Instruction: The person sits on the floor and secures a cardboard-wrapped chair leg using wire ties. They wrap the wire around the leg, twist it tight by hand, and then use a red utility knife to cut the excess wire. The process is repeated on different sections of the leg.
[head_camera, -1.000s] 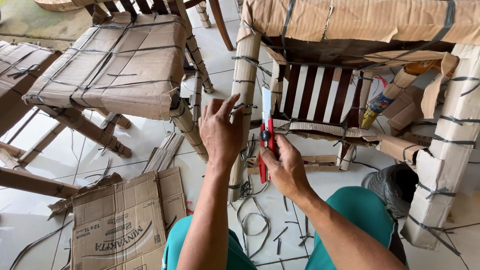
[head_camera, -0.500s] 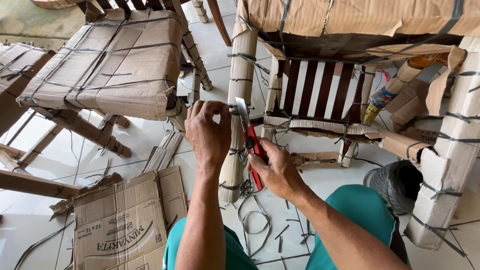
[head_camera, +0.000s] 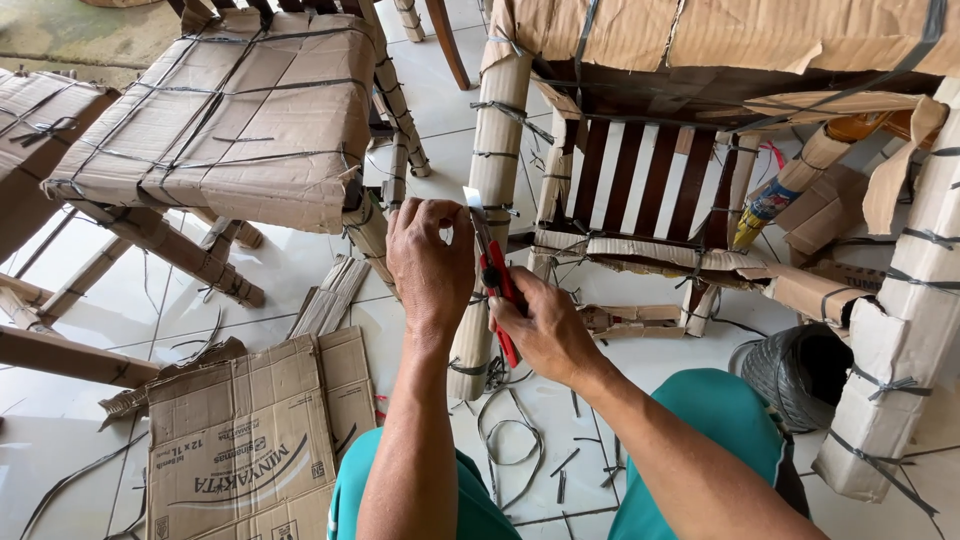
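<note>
Left hand: the left hand (head_camera: 430, 265) is curled, back to the camera, its fingers closed around the cardboard-wrapped chair leg bound with dark plastic straps (head_camera: 490, 210) near the middle of the scene.
Right hand: the right hand (head_camera: 545, 330) is clamped on the red-handled utility knife with a metal blade (head_camera: 492, 270), just right of the left hand and touching it.
Knife: the blade points up and far, lying against the wrapped leg between the two hands; the red handle runs down under the right palm.
Wrapped leg: upright, slightly tilted, reaching from the white tiled floor (head_camera: 290, 270) up to the wrapped seat of the large chair (head_camera: 720, 40) at the far right.
Left side: another cardboard-covered, strapped seat (head_camera: 220, 110) stands far left.
Near left: a flattened brown cardboard sheet with printing (head_camera: 240, 450) lies on the floor.
Floor near the leg: cut dark strap pieces (head_camera: 510, 440) lie scattered.
Right: a dark roll of strap (head_camera: 795, 365) sits by a wrapped post.
Near: teal trousers (head_camera: 700, 420) cover the person's knees.
</note>
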